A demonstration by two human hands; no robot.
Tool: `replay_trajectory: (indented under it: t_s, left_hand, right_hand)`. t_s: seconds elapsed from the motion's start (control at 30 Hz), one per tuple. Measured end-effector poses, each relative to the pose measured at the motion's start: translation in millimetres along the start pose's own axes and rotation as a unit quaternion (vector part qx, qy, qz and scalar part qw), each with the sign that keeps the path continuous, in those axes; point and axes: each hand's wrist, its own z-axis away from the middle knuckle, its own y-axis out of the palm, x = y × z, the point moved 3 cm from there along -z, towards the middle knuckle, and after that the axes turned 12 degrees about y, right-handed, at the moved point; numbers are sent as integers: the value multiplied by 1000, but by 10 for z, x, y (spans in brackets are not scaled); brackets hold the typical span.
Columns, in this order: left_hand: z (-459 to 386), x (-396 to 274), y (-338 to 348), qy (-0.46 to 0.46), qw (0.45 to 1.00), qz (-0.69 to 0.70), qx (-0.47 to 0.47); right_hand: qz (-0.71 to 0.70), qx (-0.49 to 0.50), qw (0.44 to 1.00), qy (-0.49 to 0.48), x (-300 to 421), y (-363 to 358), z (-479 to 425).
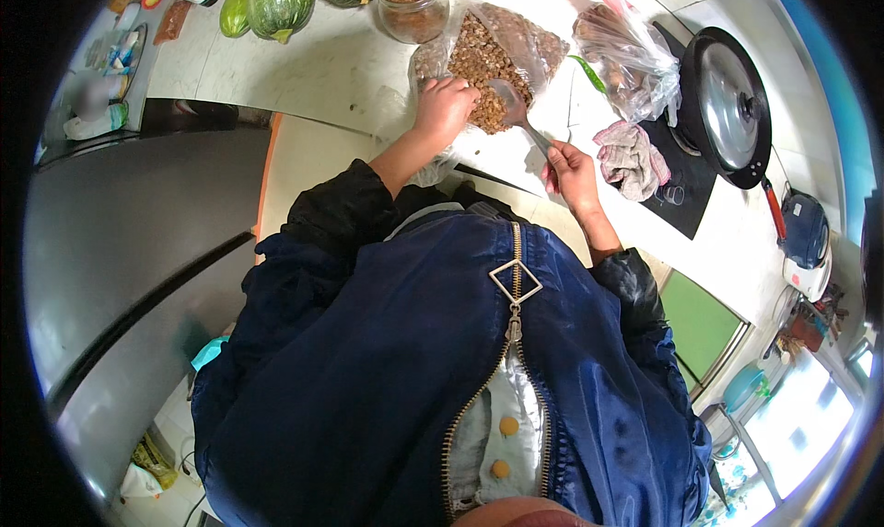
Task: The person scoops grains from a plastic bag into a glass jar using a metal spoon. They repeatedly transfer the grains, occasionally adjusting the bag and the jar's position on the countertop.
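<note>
My right hand (572, 175) grips the handle of a metal spoon (535, 130), its bowl resting in small brown dried pieces (483, 61). These lie in an opened clear plastic bag (539, 40) on the white countertop. At the bag's left edge is my left hand (447, 106), fingers curled at the plastic; the fingertips are partly hidden, and I cannot tell how firmly they hold it. Behind the bag, a glass jar (413, 19) without a lid holds some similar brown pieces. Loose clear plastic (431, 168) hangs by the counter's edge below my left wrist.
Green squashes (280, 6) stand at the back left. To the right are a green chili (588, 73), a filled plastic bag (625, 57), a crumpled cloth (632, 160) and a lidded black pan (728, 109). A dark appliance surface (152, 189) borders the left side.
</note>
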Motion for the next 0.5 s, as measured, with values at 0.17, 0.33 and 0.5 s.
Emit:
replay_trajectory:
  t_s: [0.17,0.33,0.5]
  left_hand:
    - [-69,-20,-45,-13,999,21,39]
    - [-424,290,-294,-75,996,-9,-49]
    - [-514,289,-333,-9,1000,9,-20]
  right_hand:
    - [5,1,1000,-8,-4,8,6]
    - [4,-2,1000,-13,7,20,5]
    - [9,-5,1000,-11,24,-8,-4]
